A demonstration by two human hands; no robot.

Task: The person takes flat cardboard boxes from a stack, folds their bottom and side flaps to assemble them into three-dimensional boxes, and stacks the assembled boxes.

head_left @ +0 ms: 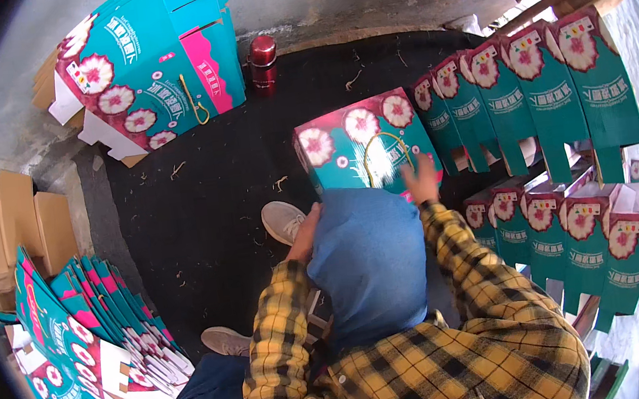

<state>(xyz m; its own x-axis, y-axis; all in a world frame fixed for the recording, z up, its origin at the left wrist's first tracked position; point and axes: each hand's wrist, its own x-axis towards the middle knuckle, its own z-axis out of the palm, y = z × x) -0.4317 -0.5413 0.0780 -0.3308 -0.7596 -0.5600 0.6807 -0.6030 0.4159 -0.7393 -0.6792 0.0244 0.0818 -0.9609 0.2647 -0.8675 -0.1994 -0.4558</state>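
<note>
A teal and pink carton [346, 153] with printed fruit rounds and a yellow cord handle [367, 164] lies in front of my raised knee. My right hand [422, 180] rests at the carton's near right edge, fingers stretched out and apart. Beside the knee, my left hand [308, 234] is close to the carton's near left corner. Its fingers are mostly hidden, so I cannot make out whether it touches the carton. My knee covers part of the carton's near edge.
Two rows of similar cartons [548, 98] line the right side. Flattened cartons [139, 70] lean on the back wall beside a red flask [263, 60]. More folded cartons [76, 345] stand at lower left, near brown cardboard [19, 222]. A black mat [181, 231] covers the floor.
</note>
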